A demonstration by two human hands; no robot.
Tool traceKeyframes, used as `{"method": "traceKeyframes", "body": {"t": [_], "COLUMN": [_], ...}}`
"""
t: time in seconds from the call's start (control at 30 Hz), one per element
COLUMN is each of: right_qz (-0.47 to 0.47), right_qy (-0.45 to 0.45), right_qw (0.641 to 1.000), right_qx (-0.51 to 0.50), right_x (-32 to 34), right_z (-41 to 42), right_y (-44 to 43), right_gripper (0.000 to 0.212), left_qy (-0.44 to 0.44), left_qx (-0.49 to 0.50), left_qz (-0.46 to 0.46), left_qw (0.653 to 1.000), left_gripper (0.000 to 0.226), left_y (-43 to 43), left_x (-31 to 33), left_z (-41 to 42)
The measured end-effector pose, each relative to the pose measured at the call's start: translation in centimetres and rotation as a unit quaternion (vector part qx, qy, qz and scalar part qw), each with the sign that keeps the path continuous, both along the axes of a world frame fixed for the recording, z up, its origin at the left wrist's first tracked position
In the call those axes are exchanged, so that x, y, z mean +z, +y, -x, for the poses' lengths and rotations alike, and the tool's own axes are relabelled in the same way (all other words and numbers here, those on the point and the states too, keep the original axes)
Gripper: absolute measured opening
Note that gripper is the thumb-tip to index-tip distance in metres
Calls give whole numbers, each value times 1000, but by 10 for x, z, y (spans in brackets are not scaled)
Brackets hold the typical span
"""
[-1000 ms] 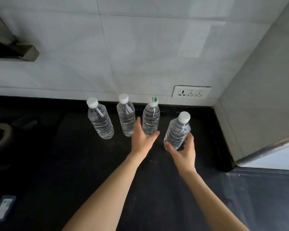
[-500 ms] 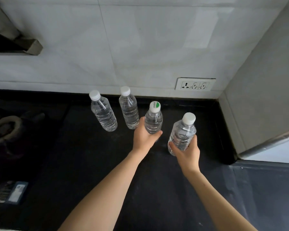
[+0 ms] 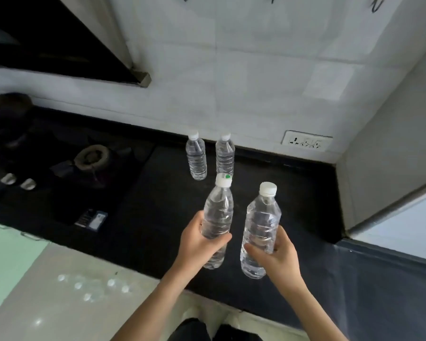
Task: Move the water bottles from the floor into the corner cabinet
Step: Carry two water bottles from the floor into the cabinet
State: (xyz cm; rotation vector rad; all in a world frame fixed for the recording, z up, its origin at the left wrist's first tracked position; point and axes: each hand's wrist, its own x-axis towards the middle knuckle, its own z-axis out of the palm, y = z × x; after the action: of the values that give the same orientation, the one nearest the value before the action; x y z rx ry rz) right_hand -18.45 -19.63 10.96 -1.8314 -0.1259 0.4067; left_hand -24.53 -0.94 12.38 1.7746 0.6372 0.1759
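My left hand (image 3: 199, 244) grips a clear water bottle (image 3: 218, 212) with a green-marked white cap, lifted above the black countertop (image 3: 143, 217). Beside it, my right hand (image 3: 277, 254) holds a second clear bottle (image 3: 261, 225) with a plain white cap, also lifted off the surface. Two more bottles, one on the left (image 3: 196, 156) and one on the right (image 3: 224, 155), stand upright on the countertop near the back wall. Several more bottles (image 3: 94, 287) lie blurred on the pale floor below the counter's front edge.
A gas burner (image 3: 92, 157) and two stove knobs (image 3: 17, 182) sit at the left, with a small dark packet (image 3: 91, 219) near the counter edge. A wall socket (image 3: 306, 143) is at the back right. A grey panel (image 3: 389, 156) closes the right corner.
Both hands closed on their bottles, lifted them off the countertop and drew them toward me. The view pulled back, showing the stove and the floor.
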Motion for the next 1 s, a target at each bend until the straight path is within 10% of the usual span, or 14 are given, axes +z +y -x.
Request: {"method": "traceKeyframes", "body": {"t": [0.4,1.0], "right_qz": [-27,-7], "right_qy": [-2,1], "right_qw": [958,764], "right_qx": [287,645], "right_x": [18,-4], "right_z": [89,502], "right_y": [124,284], "right_gripper": [42,51], "left_qy": [31,87], "left_qx": [334,696], "left_qz": [-17,-18], "left_qw": [942,712], "left_gripper": [35,44], "left_y": [58,39], "left_x": [19,-4], "left_z": [199,665]}}
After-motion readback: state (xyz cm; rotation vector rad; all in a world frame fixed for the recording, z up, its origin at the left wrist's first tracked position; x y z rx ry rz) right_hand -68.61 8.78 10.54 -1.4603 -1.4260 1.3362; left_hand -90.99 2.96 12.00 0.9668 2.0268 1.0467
